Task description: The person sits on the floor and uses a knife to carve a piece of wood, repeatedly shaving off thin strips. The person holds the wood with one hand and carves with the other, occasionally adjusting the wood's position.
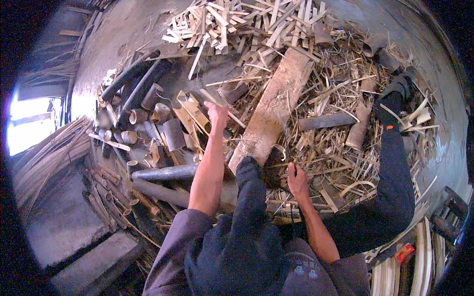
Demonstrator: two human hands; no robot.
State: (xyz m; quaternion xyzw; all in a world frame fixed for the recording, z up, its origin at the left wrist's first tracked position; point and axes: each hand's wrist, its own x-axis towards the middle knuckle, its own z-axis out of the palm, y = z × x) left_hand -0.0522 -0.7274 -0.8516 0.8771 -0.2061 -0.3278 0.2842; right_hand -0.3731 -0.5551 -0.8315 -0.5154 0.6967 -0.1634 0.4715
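My left hand [217, 114] reaches forward left, its fingers closed on a pale split bamboo strip [237, 120] that slants across it. Just left of that hand are wider split bamboo pieces [192, 111] and cut bamboo tubes [173, 134]. My right hand [297, 181] is low, beside the near end of a worn wooden plank [271, 111]. Its fingers are wrapped round a thin dark thing, mostly hidden, whose kind I cannot make out. Dark cloth covering my leg [248, 172] meets the plank's near end.
A heap of short bamboo slats [242, 19] lies at the far side. Shavings [331, 143] spread right of the plank, with a grey bamboo tube [327, 121] on them. My outstretched leg [395, 163] bounds the right. Long dark bamboo poles [140, 89] and a concrete block [64, 217] stand left.
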